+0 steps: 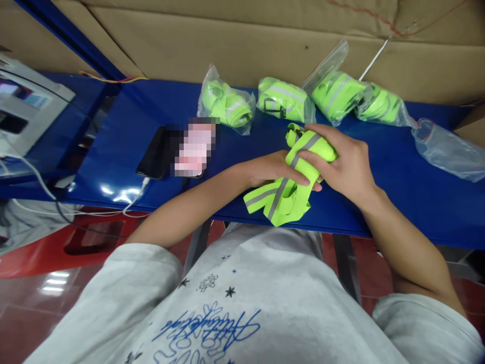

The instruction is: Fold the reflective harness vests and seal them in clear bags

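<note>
Both hands hold one neon-yellow reflective strap [281, 197] with a grey stripe, above the front part of the blue table. My left hand [275, 168] grips its lower part, thumb lying across the band, with loose folds hanging below toward the table edge. Around the rolled upper part my right hand [339, 159] is closed, fingers over the top and thumb on the near side. A dark piece, perhaps a buckle, shows at the roll's far end. Some of my left fingers are hidden behind the strap.
Along the back of the blue table [390, 202] lie several clear bags of rolled straps [282, 98]. An unfilled plastic bag [449, 151] is at the right. Left of my hands are a black phone [153, 154] on a white cable and a second phone [195, 149], its screen blurred.
</note>
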`<state>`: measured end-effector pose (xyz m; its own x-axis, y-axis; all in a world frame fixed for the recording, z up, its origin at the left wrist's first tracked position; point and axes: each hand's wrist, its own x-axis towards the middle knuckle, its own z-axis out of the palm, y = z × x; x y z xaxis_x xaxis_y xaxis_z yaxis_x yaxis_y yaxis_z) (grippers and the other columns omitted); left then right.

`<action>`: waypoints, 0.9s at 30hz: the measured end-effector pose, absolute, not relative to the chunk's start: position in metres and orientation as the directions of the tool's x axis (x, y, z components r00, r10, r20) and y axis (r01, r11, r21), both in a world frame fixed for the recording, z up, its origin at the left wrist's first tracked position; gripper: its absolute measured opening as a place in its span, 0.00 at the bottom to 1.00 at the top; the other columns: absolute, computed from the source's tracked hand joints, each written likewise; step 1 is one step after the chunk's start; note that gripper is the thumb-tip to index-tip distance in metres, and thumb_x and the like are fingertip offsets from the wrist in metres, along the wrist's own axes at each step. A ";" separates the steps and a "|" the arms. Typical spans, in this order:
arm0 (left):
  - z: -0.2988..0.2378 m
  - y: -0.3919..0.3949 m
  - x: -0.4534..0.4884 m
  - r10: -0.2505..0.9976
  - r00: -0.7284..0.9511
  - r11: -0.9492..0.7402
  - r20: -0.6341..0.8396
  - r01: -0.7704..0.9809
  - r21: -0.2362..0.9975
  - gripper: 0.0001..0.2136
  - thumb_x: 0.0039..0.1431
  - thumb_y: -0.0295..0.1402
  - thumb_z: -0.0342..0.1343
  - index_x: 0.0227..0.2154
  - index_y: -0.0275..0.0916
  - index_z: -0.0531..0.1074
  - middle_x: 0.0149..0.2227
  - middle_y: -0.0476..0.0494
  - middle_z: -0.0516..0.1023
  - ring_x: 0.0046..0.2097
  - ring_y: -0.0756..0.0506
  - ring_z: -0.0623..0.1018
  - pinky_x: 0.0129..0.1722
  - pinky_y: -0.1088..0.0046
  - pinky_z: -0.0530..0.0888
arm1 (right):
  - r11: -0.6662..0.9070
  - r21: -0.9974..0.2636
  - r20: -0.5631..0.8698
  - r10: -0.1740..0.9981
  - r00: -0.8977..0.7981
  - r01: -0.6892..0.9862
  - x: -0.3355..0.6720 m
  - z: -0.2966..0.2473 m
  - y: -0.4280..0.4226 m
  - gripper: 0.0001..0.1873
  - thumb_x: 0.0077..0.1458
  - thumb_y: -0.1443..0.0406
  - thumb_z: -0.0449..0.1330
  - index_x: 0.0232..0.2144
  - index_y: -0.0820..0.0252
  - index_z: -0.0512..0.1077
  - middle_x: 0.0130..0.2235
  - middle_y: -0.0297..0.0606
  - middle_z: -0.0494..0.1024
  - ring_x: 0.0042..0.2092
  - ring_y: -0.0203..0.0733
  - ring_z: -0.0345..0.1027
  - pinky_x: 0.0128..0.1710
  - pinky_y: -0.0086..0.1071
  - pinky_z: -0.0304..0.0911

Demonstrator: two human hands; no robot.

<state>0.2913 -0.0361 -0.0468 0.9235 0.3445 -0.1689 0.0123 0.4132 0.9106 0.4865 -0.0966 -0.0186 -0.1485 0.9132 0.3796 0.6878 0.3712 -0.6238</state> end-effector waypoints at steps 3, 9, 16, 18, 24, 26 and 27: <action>-0.050 -0.038 0.293 0.312 0.934 0.445 -0.176 0.021 0.895 0.19 0.50 0.28 0.74 0.46 0.33 0.80 0.46 0.36 0.87 0.47 0.42 0.86 0.50 0.64 0.84 | 0.309 -0.720 0.349 0.935 -0.060 0.622 0.488 -0.016 -0.096 0.21 0.63 0.47 0.66 0.50 0.52 0.81 0.47 0.39 0.85 0.44 0.50 0.80 0.45 0.42 0.73; -0.044 -0.040 0.292 0.335 0.931 0.280 -0.145 0.048 0.959 0.20 0.52 0.32 0.74 0.46 0.33 0.80 0.47 0.36 0.86 0.48 0.40 0.86 0.51 0.60 0.84 | 0.248 -0.856 0.307 0.950 0.059 0.454 0.490 -0.018 -0.089 0.26 0.62 0.43 0.65 0.26 0.56 0.77 0.25 0.32 0.72 0.27 0.35 0.64 0.25 0.32 0.57; -0.047 -0.035 0.288 0.462 0.872 0.090 -0.161 0.134 0.987 0.18 0.49 0.36 0.74 0.42 0.34 0.81 0.44 0.37 0.87 0.46 0.36 0.87 0.49 0.54 0.84 | 0.367 -0.808 0.470 0.873 0.128 0.461 0.484 -0.020 -0.095 0.21 0.62 0.45 0.66 0.35 0.55 0.82 0.29 0.32 0.74 0.29 0.36 0.64 0.30 0.33 0.59; -0.046 -0.036 0.289 0.461 0.871 0.134 -0.168 0.119 0.984 0.18 0.49 0.36 0.74 0.42 0.34 0.81 0.44 0.37 0.87 0.45 0.37 0.87 0.48 0.56 0.84 | 0.354 -0.854 0.448 0.874 0.190 0.381 0.482 -0.021 -0.095 0.22 0.61 0.44 0.67 0.32 0.56 0.81 0.26 0.32 0.72 0.27 0.35 0.60 0.28 0.33 0.55; -0.047 -0.039 0.296 0.687 0.727 -0.245 0.011 0.217 0.945 0.14 0.51 0.38 0.70 0.36 0.32 0.80 0.37 0.42 0.85 0.41 0.40 0.83 0.45 0.61 0.80 | 0.305 -0.952 0.297 0.932 0.208 -0.003 0.478 -0.025 -0.089 0.17 0.60 0.50 0.71 0.30 0.56 0.83 0.30 0.33 0.80 0.29 0.35 0.69 0.30 0.32 0.61; -0.050 -0.038 0.298 0.698 0.708 -0.396 0.102 0.263 0.880 0.13 0.53 0.39 0.68 0.33 0.33 0.78 0.34 0.44 0.83 0.40 0.41 0.82 0.45 0.63 0.78 | 0.245 -0.965 0.230 0.963 0.141 -0.096 0.478 -0.023 -0.089 0.15 0.62 0.51 0.70 0.34 0.55 0.85 0.34 0.36 0.84 0.35 0.40 0.76 0.36 0.34 0.69; -0.052 -0.037 0.298 0.690 0.711 -0.444 0.134 0.271 0.854 0.12 0.54 0.39 0.67 0.31 0.33 0.77 0.33 0.45 0.82 0.39 0.41 0.82 0.46 0.63 0.78 | 0.216 -0.968 0.203 0.973 0.108 -0.125 0.479 -0.021 -0.089 0.14 0.63 0.51 0.69 0.36 0.54 0.85 0.36 0.37 0.85 0.39 0.43 0.79 0.39 0.35 0.72</action>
<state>0.2979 -0.0368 -0.0516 0.7112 0.6901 0.1337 0.2705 -0.4442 0.8541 0.4789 -0.0892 -0.0210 0.1079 0.9733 0.2026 -0.1253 0.2155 -0.9684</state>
